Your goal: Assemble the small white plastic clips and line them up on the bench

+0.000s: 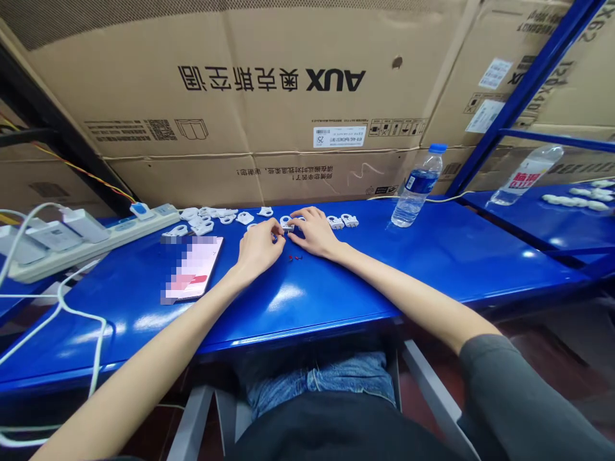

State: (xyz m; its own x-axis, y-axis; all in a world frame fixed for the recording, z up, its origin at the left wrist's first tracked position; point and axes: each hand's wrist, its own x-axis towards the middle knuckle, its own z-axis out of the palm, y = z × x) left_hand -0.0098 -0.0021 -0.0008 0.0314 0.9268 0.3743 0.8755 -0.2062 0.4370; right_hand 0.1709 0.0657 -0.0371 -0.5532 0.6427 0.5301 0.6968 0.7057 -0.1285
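My left hand (262, 246) is closed in a pinch at the middle of the blue table; whatever lies between its fingertips is too small to make out. Beside it, my right hand (314, 232) holds a white plug with a ring handle (287, 221) between thumb and fingers, low over the tabletop. Small red and dark bits (295, 258) lie just in front of the hands. More white ring-handled plugs (202, 221) are scattered to the left. To the right of my right hand stand two similar plugs (350, 220), with another partly hidden behind the fingers.
A phone (211, 269) lies left on the blue table (336, 294). A power strip (120, 240) with chargers and white cables (100, 320) fills the left end. A water bottle (417, 186) stands back right. Cardboard boxes (269, 141) form the back; a blue post (521, 96) rises right.
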